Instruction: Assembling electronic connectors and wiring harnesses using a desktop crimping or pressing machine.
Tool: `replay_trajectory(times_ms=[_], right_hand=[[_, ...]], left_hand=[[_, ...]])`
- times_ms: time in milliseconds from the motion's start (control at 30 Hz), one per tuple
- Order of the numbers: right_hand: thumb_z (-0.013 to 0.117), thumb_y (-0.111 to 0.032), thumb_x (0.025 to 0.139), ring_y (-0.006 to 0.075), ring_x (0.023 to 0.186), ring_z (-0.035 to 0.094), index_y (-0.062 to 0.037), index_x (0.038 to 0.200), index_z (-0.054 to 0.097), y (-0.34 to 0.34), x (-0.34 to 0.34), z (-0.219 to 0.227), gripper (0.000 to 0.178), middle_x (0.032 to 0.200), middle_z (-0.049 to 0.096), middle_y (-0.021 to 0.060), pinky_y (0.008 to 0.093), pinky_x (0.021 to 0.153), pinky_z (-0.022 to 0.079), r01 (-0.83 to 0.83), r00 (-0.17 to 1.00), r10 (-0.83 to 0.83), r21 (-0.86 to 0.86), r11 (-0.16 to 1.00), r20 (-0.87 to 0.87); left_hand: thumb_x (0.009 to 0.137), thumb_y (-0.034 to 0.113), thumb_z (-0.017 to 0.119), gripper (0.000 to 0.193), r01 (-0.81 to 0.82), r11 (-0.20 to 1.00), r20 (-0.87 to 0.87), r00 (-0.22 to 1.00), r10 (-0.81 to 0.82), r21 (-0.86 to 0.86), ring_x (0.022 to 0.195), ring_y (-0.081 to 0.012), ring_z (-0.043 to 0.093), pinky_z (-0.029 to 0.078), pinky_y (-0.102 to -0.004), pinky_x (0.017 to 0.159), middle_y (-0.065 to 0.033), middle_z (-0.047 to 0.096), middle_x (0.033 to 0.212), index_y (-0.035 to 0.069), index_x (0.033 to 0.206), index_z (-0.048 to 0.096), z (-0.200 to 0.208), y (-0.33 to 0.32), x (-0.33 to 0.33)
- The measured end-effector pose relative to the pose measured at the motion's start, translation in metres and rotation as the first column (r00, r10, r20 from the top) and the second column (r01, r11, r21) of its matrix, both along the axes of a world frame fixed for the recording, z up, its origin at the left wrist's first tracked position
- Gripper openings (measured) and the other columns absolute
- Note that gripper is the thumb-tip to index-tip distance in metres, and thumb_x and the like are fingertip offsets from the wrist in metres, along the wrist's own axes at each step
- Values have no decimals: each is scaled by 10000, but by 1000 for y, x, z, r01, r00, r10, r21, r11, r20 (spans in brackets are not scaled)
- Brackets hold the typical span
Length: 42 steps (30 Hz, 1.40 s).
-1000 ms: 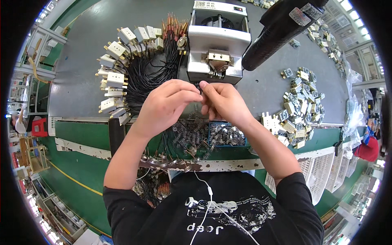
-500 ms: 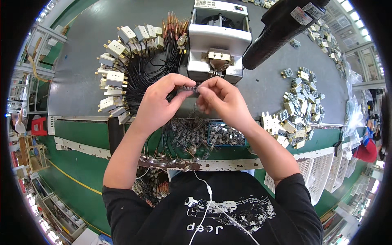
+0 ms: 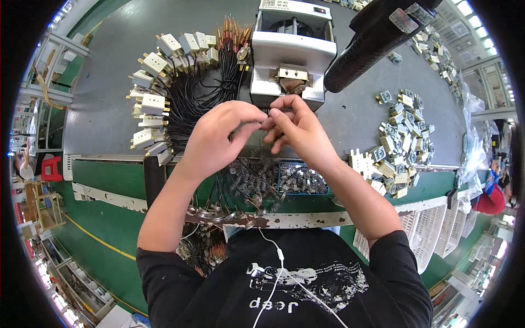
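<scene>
In front of the machine, my left hand [image 3: 221, 134] and my right hand [image 3: 301, 131] meet at the fingertips. Both are closed in a pinch on a small dark coil spring [image 3: 266, 122], which the fingers now mostly hide. The lower fingers of my right hand are loosely curled. Just below the hands, a heap of dark coil springs [image 3: 252, 177] lies at the table's front edge. Beside it sits a blue tray [image 3: 280, 180] of small metal pieces. Nearest beyond my fingers is the silver-white bench machine [image 3: 292, 54], with a white block [image 3: 293, 71] in its front.
Black wires [image 3: 191, 117] with white plug blocks [image 3: 154, 104] fan out at left. A pile of white and metal socket parts [image 3: 402, 142] lies at right. A thick black cylindrical tool [image 3: 361, 52] hangs at upper right. Metal rings [image 3: 210, 214] lie along the front rail.
My fingertips have come closer together, and the coil spring, earlier visible between them, is now mostly covered. My left hand has tipped slightly, and my right fingers have shifted a little.
</scene>
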State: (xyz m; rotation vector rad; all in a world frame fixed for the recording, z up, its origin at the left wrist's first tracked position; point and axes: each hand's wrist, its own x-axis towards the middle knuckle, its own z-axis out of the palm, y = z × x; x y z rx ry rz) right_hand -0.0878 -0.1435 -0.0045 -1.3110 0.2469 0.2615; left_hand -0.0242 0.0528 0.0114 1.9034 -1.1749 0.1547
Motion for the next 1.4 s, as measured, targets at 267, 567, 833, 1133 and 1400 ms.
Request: replay_trajectory(times_ms=[267,567,833,1133,1400], right_hand=[[658,-46,996,84,822,686,-34,1271,557,1,-5,3,293,1095,705,76,254,675,563,-3,951,133,-423,906,278],[590,-282,1069,80,679,599,-22,1078,610,-5,-3,8,261,876,705,38,263,615,496,-100,969,207,-557,824,132],[699,-92,955,106,651,603,-30,1139,659,5,-6,11,198,913,710,64,268,608,492,113,913,177,-644,757,367],[724,-34,920,122,669,576,-47,1209,624,-3,-7,3,306,950,683,61,283,625,492,126,820,253,-593,795,514],[737,16,876,172,693,613,-78,1231,663,2,2,7,375,1029,672,88,312,626,520,314,671,342,-670,673,658]], left_hand=[[882,16,771,270,-150,985,-428,898,99,-87,933,-174,729,576,-328,815,-79,732,1016,40,1138,688,-6,-3,-2],[851,-34,777,247,-62,997,-165,985,55,-40,939,-164,711,579,-321,819,-70,724,1028,28,1071,682,-1,2,5],[845,-77,785,314,-90,989,-302,952,51,-119,960,-154,703,590,-294,836,-75,672,1048,24,1097,628,-5,4,-1],[847,17,824,351,-101,980,-499,867,4,-169,912,-124,729,588,-271,807,-47,716,1013,37,1131,619,-3,7,3],[889,24,777,438,-125,992,-551,827,112,14,949,-140,756,575,-270,782,-89,769,1019,40,1296,614,19,4,3]])
